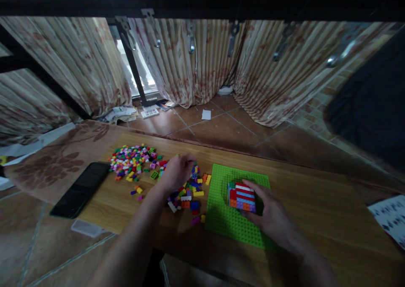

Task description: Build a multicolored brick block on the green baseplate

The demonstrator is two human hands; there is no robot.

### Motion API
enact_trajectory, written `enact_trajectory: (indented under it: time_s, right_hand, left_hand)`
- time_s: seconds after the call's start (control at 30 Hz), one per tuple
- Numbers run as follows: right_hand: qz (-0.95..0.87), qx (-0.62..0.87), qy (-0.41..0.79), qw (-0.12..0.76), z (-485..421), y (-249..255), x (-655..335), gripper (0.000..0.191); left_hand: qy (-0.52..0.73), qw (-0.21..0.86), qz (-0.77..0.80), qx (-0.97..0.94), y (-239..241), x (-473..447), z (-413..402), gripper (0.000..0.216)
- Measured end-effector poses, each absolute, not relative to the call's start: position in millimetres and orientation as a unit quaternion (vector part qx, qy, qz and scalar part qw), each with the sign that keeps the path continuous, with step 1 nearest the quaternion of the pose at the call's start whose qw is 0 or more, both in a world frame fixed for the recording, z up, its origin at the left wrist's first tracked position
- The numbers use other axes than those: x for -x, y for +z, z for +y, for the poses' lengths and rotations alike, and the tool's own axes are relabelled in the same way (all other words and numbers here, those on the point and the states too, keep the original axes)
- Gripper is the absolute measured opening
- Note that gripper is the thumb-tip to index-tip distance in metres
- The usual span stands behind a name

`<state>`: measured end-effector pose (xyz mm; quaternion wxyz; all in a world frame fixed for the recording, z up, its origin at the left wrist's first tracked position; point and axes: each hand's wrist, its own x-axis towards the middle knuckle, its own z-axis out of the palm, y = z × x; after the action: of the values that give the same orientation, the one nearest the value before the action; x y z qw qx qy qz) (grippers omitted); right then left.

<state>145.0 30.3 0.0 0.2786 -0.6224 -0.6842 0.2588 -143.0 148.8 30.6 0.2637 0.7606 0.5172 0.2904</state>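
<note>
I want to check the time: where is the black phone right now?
In the head view, the black phone lies flat on the table's left side, just left of the loose brick pile.

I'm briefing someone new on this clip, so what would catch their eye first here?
The bright green baseplate at centre-right of the wooden table, where the right hand grips a striped brick block. Left of it, the left hand rests on scattered colourful bricks beside a black phone.
</note>
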Motion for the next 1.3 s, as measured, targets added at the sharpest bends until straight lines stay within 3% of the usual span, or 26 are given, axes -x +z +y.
enact_trajectory:
  time_s: [0.2, 0.57, 0.73, 0.93, 1.13, 1.3]
  right_hand:
    - [-0.684, 0.624, 0.269, 0.266, 29, -7, -147, 0.069]
    - [-0.698, 0.610, 0.277, 0.254, 31, -8, -135, 0.068]
    - [-0.694, 0.612, 0.272, 0.263, 29, -9, -146, 0.067]
    - [-0.677, 0.644, 0.243, 0.260, 30, -5, -159, 0.067]
    - [-0.685, 0.627, 0.247, 0.278, 31, -5, -155, 0.067]
    - [-0.660, 0.621, 0.230, 0.354, 30, 6, -148, 0.062]
  left_hand:
    - [0.302, 0.239, 0.579, -0.718, 34, 160, 157, 0.027]
    - [0.145, 0.135, 0.508, -0.838, 32, 141, 144, 0.022]
    - [0.160, 0.148, 0.513, -0.830, 35, 148, 148, 0.018]
    - [0.260, 0.264, 0.555, -0.745, 42, 171, 157, 0.019]
    - [0.376, 0.499, 0.496, -0.602, 51, 175, 156, 0.023]
    - [0.395, 0.689, 0.414, -0.446, 53, 155, 143, 0.032]
